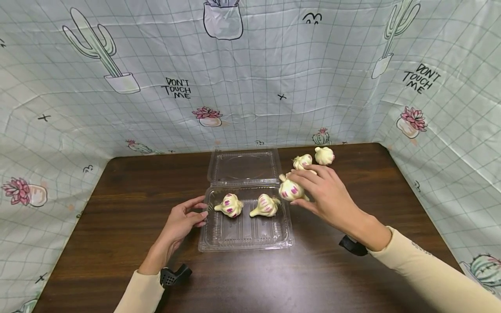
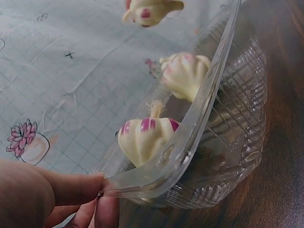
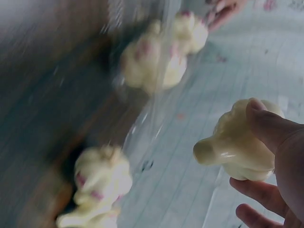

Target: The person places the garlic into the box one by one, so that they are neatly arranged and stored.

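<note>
Unheld garlic bulbs [image 3: 102,175] blurred in right-wrist view, topmost bulb [image 2: 152,12] cropped in left-wrist view.

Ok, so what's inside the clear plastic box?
One garlic bulb lies in the left half of the box, a second bulb in the right half. In the head view, each covers the spot beneath it, so what lies directly there can't be seen.

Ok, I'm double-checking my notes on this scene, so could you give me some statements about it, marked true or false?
1. Two garlic bulbs lie in the clear container. True.
2. The container is closed. False: its lid is folded open.
3. The right hand holds another bulb. True.
4. Both hands hold bulbs. False: the left hand grips the container.
5. Every bulb is inside the container. False: loose bulbs lie to its right.
</note>
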Demonstrator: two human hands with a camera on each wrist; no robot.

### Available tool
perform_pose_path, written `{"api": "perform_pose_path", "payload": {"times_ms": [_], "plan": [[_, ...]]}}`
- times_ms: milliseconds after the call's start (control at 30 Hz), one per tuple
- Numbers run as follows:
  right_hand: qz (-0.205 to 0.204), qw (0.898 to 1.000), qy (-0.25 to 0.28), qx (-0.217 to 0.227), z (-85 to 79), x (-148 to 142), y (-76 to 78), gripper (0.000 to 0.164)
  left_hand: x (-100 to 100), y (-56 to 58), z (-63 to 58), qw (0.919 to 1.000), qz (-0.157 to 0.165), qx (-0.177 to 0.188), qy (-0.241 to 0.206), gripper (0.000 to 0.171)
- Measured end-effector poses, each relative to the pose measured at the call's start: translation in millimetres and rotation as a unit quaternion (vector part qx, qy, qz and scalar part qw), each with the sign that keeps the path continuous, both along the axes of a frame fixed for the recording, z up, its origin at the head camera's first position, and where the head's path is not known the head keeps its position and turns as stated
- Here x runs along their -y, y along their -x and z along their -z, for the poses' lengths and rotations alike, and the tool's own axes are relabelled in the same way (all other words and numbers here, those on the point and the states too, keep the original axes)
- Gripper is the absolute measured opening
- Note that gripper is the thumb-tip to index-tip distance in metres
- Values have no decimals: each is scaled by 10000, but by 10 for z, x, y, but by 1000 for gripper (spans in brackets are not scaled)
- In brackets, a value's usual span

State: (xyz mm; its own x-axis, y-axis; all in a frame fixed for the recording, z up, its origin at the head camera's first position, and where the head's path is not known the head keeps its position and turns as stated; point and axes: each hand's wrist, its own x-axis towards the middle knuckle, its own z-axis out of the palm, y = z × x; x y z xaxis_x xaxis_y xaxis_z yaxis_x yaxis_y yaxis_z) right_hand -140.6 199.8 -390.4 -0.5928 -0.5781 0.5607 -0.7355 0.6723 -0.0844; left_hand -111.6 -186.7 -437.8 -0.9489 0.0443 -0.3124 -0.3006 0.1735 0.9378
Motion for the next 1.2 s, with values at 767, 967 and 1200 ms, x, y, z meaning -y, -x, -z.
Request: {"api": "perform_pose_path", "payload": {"times_ms": [767,967,1200], "plan": [[-927,9934,-567,-356,44,721,-235,69,3,6,18,10000,-15,-4,-26,54],[-889,9923,-856,-136,46,873,-271,63,3,-1,23,10000,-20,-5,-11,54],[-724,9905,-1147,214,97,1040,-320,61,-6,-7,7,10000,-13,-8,-4,54]]}}
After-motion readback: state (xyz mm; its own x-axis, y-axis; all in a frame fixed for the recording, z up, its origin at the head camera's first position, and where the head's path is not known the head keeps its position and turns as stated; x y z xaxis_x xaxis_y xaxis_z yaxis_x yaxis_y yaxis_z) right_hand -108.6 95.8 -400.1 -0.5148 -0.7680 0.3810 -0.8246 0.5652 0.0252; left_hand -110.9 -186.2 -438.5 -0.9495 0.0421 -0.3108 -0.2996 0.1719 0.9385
